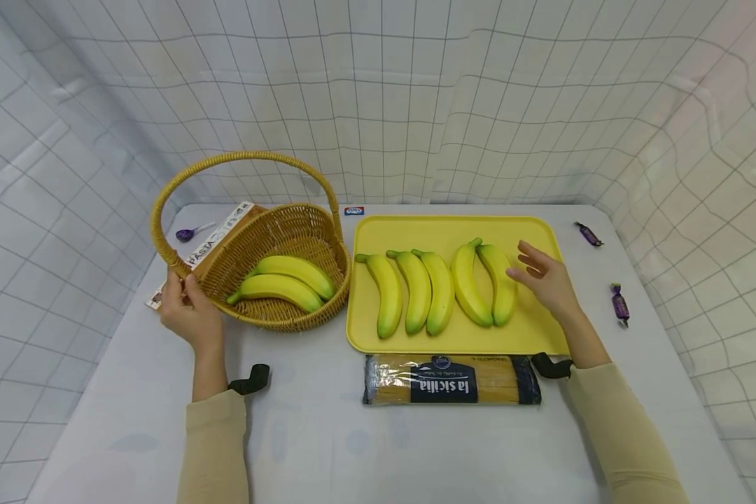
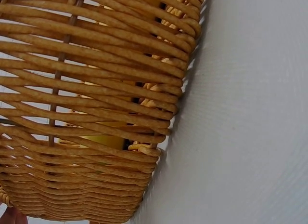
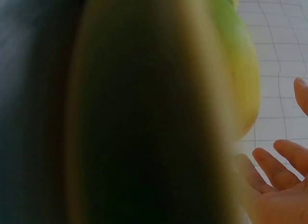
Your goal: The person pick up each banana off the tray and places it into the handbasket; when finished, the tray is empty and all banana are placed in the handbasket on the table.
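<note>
In the head view my left hand [image 1: 192, 311] grips the left side of a wicker basket [image 1: 277, 320], where its arched handle meets the rim. Two bananas [image 1: 280, 288] lie in the basket. The left wrist view is filled mostly by the basket's woven wall [image 2: 91, 98], with a bit of yellow showing through a gap. Over the right part of a yellow tray [image 1: 453, 343], my right hand [image 1: 547, 280] has its fingers loosely extended and holds nothing. Just left of it is the rightmost banana [image 1: 502, 290], one of several on the tray. A dark blur hides much of the right wrist view.
A spaghetti pack [image 1: 444, 380] lies along the tray's front edge. Behind the basket is a pasta box [image 1: 217, 238], with a purple lollipop [image 1: 185, 235] beside it. Two purple-wrapped candies [image 1: 619, 305] lie right of the tray, and a small blue-red packet [image 1: 354, 211] behind it.
</note>
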A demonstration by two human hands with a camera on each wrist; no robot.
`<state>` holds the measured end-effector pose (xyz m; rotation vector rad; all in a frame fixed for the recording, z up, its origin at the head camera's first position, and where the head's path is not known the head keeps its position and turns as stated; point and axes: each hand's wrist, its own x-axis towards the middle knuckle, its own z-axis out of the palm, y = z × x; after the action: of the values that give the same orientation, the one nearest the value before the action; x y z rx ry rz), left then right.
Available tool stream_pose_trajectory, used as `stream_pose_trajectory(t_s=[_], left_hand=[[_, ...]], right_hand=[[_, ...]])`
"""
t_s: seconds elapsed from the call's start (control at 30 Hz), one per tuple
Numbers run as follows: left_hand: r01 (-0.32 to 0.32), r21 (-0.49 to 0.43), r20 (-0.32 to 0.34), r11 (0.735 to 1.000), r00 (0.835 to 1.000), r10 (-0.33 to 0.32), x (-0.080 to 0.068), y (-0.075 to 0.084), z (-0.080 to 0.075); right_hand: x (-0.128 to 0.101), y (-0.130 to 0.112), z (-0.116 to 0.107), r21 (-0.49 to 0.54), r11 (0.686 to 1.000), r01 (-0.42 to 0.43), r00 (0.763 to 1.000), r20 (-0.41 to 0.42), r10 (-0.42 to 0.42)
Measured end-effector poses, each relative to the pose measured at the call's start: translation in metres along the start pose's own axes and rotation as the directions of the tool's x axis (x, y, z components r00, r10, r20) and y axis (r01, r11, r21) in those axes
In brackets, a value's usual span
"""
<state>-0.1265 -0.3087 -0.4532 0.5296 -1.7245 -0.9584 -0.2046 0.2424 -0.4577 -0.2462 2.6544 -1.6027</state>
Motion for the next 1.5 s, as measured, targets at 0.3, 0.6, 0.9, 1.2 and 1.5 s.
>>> stream_pose_trajectory(t_s=[0.3, 0.6, 0.9, 1.2, 1.5], left_hand=[[-0.003, -0.003, -0.002, 1.0, 1.0, 0.002, -0.001, -0.001, 0.0], [-0.003, -0.014, -0.008, 1.0, 1.0, 0.003, 0.0, -0.001, 0.001], [-0.005, -0.02, -0.009, 1.0, 1.0, 0.005, -0.001, -0.001, 0.0], [-0.005, -0.011, -0.012, 1.0, 1.0, 0.005, 0.0, -0.001, 0.0], [-0.002, -0.021, -0.008, 1.0, 1.0, 0.002, 0.0, 0.0, 0.0]], right_hand=[[0.001, 0.016, 0.0, -0.045, 0.995, -0.089, 0.995, 0.052, 0.091], [0.003, 0.017, 0.004, -0.056, 0.991, -0.125, 0.987, 0.094, 0.13], [0.002, 0.018, 0.008, -0.082, 0.987, -0.14, 0.984, 0.101, 0.148], [0.002, 0.017, 0.009, -0.112, 0.986, -0.127, 0.984, 0.112, 0.139], [0.003, 0.016, 0.01, -0.143, 0.981, -0.132, 0.983, 0.109, 0.148]])
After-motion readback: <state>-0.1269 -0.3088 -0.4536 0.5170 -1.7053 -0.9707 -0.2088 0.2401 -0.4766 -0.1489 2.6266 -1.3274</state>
